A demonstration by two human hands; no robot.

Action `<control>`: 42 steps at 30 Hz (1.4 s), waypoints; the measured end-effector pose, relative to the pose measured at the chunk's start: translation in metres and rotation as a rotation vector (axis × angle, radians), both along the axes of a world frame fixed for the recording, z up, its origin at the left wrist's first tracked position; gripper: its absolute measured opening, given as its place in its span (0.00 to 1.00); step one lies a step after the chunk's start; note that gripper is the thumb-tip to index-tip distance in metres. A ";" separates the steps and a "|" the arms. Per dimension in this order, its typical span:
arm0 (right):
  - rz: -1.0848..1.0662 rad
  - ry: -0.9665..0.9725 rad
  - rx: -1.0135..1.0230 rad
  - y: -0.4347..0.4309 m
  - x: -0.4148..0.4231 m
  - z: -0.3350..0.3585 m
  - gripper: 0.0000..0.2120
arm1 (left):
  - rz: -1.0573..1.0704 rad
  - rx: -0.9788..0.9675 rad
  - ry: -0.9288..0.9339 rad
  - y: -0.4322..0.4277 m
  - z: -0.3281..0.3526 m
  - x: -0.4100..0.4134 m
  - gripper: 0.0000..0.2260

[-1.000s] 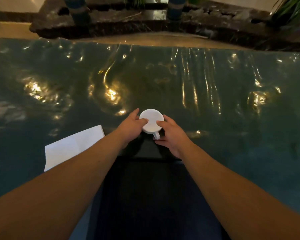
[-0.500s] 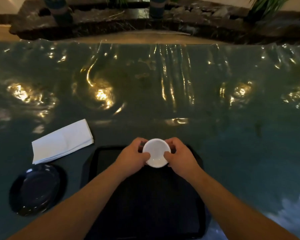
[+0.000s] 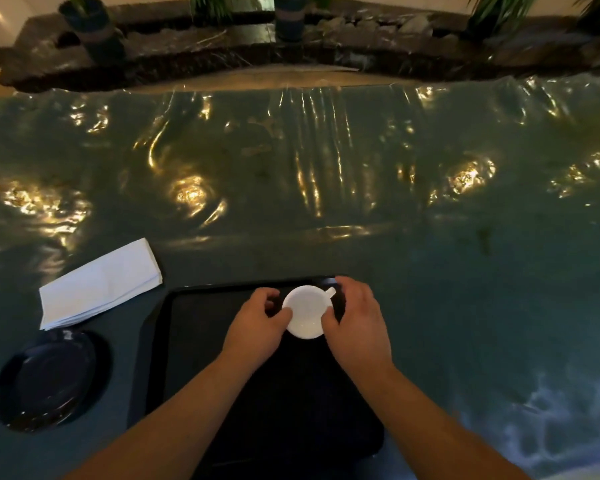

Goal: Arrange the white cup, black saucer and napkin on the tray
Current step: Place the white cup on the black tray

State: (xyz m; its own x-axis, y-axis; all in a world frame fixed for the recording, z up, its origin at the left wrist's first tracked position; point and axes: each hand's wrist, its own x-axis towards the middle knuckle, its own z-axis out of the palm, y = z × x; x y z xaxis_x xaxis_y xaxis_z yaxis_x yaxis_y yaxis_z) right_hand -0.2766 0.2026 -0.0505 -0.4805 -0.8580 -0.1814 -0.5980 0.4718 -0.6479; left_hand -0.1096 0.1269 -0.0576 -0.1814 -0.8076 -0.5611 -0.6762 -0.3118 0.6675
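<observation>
The white cup (image 3: 307,311) is over the far part of the black tray (image 3: 187,327), mouth up, its handle pointing to the far right. My left hand (image 3: 257,323) grips its left side and my right hand (image 3: 355,320) grips its right side. Whether the cup touches the tray I cannot tell. The folded white napkin (image 3: 99,284) lies on the table to the left of the tray. The black saucer (image 3: 47,379) rests on the table nearer to me, left of the tray.
The table wears a shiny, wrinkled dark green cover (image 3: 430,271) with bright light reflections. Beyond its far edge runs a dark stone ledge (image 3: 222,53) with potted plants (image 3: 94,26).
Both hands brought the cup from beyond the tray's far edge back over the tray. The cup was turned, so its handle now points far right. The view tilted down, showing the saucer.
</observation>
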 end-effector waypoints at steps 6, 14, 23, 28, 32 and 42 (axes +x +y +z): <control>-0.024 -0.099 0.176 0.013 0.003 -0.014 0.13 | 0.260 0.283 0.315 0.009 0.002 -0.012 0.09; 0.127 0.131 0.215 -0.004 -0.035 -0.007 0.10 | 0.245 0.317 0.359 0.024 0.000 -0.035 0.17; 0.039 0.104 0.221 -0.009 -0.055 -0.001 0.06 | 0.083 0.203 0.231 0.016 -0.005 -0.051 0.18; 0.026 0.123 -0.028 -0.019 -0.038 0.022 0.13 | -0.090 -0.155 -0.042 -0.007 0.019 -0.016 0.14; 0.239 0.077 -0.092 -0.062 0.021 0.023 0.14 | -0.077 -0.411 -0.182 -0.044 0.026 0.054 0.14; 0.570 -0.055 0.072 -0.167 0.187 0.003 0.27 | -0.011 -0.345 -0.542 -0.128 0.006 0.272 0.32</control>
State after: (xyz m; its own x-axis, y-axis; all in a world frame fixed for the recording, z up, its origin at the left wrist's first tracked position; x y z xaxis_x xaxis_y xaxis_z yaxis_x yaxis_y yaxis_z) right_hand -0.0893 0.0351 -0.0477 0.0662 -0.9632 -0.2604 -0.7373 0.1286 -0.6632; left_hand 0.1621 -0.0010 -0.0513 0.0455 -0.9578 -0.2838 -0.9477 -0.1312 0.2908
